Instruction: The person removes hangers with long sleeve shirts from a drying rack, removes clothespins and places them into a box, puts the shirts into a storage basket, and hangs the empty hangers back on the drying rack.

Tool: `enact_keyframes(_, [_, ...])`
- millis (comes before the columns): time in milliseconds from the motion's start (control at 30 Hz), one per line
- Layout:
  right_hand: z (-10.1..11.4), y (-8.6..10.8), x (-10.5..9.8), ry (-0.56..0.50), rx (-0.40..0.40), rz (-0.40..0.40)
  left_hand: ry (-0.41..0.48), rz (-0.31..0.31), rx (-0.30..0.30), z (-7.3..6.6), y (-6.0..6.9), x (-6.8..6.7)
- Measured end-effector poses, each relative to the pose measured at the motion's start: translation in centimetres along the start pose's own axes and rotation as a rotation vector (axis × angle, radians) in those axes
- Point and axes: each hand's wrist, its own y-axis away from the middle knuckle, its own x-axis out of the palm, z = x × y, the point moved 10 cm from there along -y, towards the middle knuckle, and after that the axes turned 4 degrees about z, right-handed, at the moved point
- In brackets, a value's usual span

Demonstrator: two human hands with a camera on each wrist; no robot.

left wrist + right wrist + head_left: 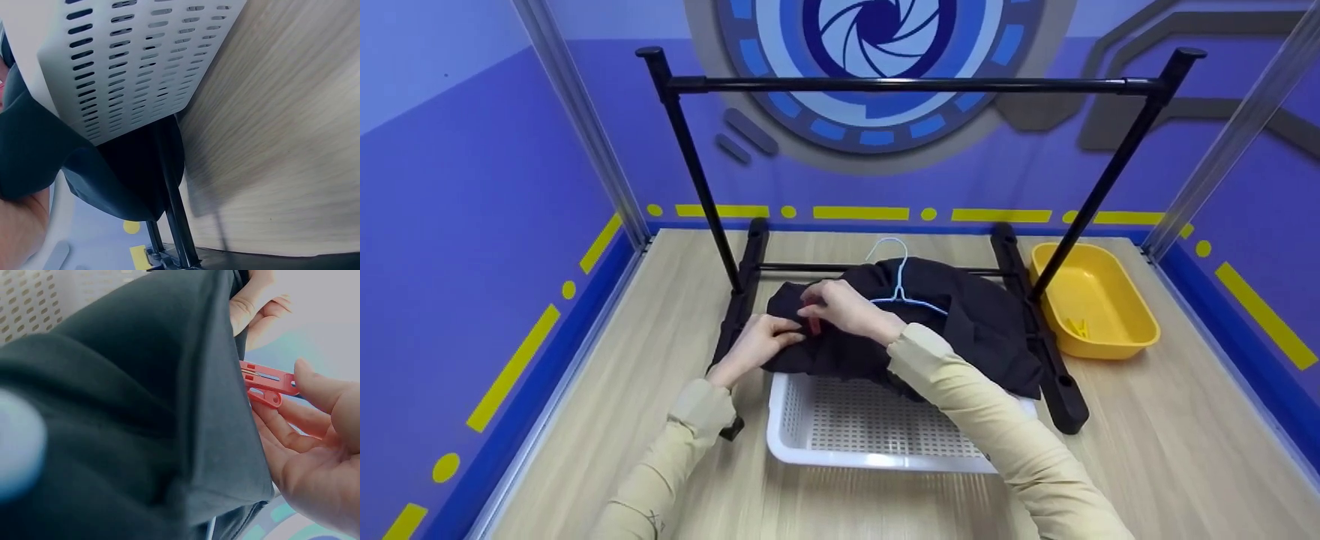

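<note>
A black garment (994, 345) lies draped over the white basket (877, 460), with a light-blue hanger (900, 281) at its upper middle, hook upward. My left hand (757, 341) pinches the garment's left part between thumb and fingers. Just above it, my right hand (851, 307) holds a red clothespin (267, 382) at the cloth's edge. In the right wrist view its thumb lies on one handle and fingers lie under the other. The cloth hides the clothespin's jaw end. Only part of my left hand (25, 225) shows in the left wrist view, beside the cloth.
A black rack (915, 85) stands around the basket, its feet on the wooden table (660, 315). To the right, a yellow tray (1110, 285) holds yellow clothespins (1078, 328). Blue-purple walls close in the back and sides.
</note>
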Motion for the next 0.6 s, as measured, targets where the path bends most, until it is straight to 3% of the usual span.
enact_keyframes(167, [-0.1, 0.1, -0.6, -0.015, -0.028, -0.069, 0.024, 0.001, -0.029, 0.1, 0.1, 0.0])
enact_keyframes(600, [0.7, 0.8, -3.6, 0.156, -0.035, -0.283, 0.025, -0.004, -0.047, 0.4, 0.2, 0.0])
